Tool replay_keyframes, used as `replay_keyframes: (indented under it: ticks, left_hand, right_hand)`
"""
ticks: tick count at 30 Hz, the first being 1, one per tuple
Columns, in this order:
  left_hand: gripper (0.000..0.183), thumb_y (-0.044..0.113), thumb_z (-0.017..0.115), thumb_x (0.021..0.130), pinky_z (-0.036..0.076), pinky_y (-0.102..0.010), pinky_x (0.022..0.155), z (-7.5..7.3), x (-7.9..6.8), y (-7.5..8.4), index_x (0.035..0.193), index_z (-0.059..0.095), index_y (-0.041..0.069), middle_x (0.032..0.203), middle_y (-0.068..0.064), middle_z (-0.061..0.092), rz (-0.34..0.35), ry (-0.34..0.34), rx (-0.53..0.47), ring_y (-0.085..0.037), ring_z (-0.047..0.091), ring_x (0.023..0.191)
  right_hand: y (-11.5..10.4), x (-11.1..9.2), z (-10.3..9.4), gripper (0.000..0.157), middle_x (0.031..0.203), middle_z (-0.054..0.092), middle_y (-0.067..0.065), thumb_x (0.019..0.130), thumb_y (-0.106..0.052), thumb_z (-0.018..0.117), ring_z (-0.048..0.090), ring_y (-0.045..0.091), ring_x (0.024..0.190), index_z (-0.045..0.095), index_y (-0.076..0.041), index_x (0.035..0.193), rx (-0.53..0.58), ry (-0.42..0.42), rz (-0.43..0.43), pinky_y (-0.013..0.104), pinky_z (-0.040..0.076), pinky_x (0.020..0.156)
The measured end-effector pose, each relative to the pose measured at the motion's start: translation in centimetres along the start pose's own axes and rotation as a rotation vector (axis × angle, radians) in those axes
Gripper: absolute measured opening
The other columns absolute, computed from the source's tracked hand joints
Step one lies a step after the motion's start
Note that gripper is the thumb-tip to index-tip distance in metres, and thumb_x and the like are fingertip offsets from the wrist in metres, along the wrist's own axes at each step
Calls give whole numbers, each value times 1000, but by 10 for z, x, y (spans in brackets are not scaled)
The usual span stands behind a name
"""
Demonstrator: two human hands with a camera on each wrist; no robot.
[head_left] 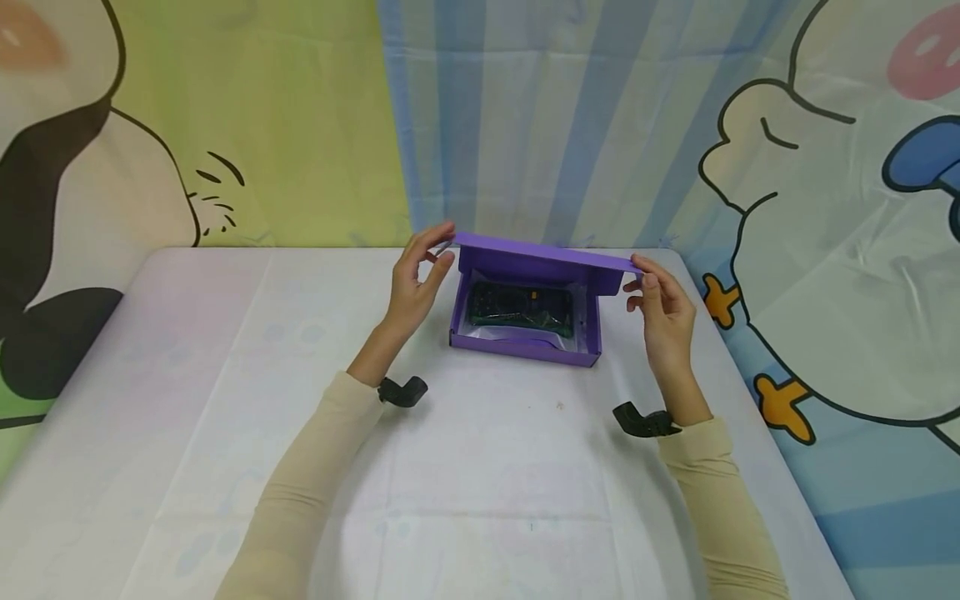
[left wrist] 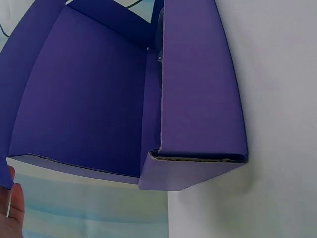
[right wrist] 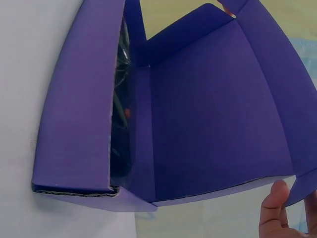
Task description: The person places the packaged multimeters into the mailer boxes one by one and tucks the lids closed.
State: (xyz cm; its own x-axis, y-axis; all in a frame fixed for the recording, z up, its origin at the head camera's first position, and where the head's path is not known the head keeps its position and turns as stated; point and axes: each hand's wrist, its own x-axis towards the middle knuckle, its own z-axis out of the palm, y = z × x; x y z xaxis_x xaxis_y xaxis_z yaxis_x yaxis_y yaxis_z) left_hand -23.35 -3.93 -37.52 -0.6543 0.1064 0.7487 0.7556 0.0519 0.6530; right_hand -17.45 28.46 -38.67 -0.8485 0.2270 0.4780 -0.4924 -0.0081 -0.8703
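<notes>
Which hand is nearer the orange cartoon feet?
The right hand, at the right end of the purple lid; the left hand is at the lid's opposite end, farther away.

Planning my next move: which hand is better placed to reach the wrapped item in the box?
Probably the left hand, narrowly: in the head view it is nearer the wrapped item, while the right hand pinches the lid by one corner.

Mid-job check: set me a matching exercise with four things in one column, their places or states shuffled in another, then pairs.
1. Purple cardboard box
2. Dark object in clear plastic
3. Bare left hand
4. Bare right hand

A. Pinching the purple lid at its right end
B. Inside the box
C. Standing open
D. Pinching the lid's left end

Pairs: 1-C, 2-B, 3-D, 4-A
</notes>
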Motion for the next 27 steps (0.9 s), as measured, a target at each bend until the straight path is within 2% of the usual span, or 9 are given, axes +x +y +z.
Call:
replay_keyframes:
  ticks: [3, 5, 9, 12, 20, 27]
  left_hand:
    - [34, -12, 62, 88, 44, -26, 76, 2, 0, -1, 122, 56, -15, 117, -30, 61, 13, 21, 35, -34, 59, 109]
    - [33, -16, 64, 83, 43, -29, 72, 3, 0, -9, 116, 60, -14, 113, -30, 63, 35, 34, 62, -34, 60, 105]
    - [24, -14, 69, 81, 41, -25, 69, 3, 1, -26, 105, 69, -10, 107, -24, 68, 52, 48, 105, -31, 61, 99]
    - [20, -9, 70, 83, 40, -19, 69, 1, 1, -35, 102, 72, -5, 105, -19, 70, 50, 45, 109, -25, 63, 97]
    - [18, -9, 70, 82, 43, -29, 71, -2, -2, -38, 99, 70, -3, 98, -17, 70, 78, 12, 100, -21, 60, 90]
    - [14, -7, 71, 82, 43, -23, 70, -6, -4, -37, 95, 70, -1, 90, -15, 70, 93, -21, 103, -13, 60, 83]
  right_hand:
    - [1, -3, -2, 29, 123, 63, 8, 102, -8, 50, 58, 25, 92, 64, 0, 126, 26, -16, -8, 20, 52, 70]
    - [1, -4, -3, 29, 123, 64, 7, 102, -9, 50, 58, 23, 92, 64, -1, 126, -3, -18, -6, 20, 52, 71]
    - [-2, -4, -5, 29, 123, 65, 5, 101, -14, 53, 58, 19, 92, 66, -3, 125, -106, -22, 3, 19, 51, 71]
    - [-4, -4, -7, 26, 120, 66, 5, 100, -14, 56, 57, 17, 88, 69, -2, 120, -137, -21, 6, 18, 50, 69]
    - [-10, -6, -12, 22, 113, 69, 2, 98, -11, 58, 55, 20, 84, 73, -5, 114, -200, -38, 49, 19, 47, 65]
    - [-23, -10, -15, 23, 105, 70, -9, 100, -9, 54, 54, 14, 80, 71, -2, 114, -321, -92, 117, 19, 45, 62]
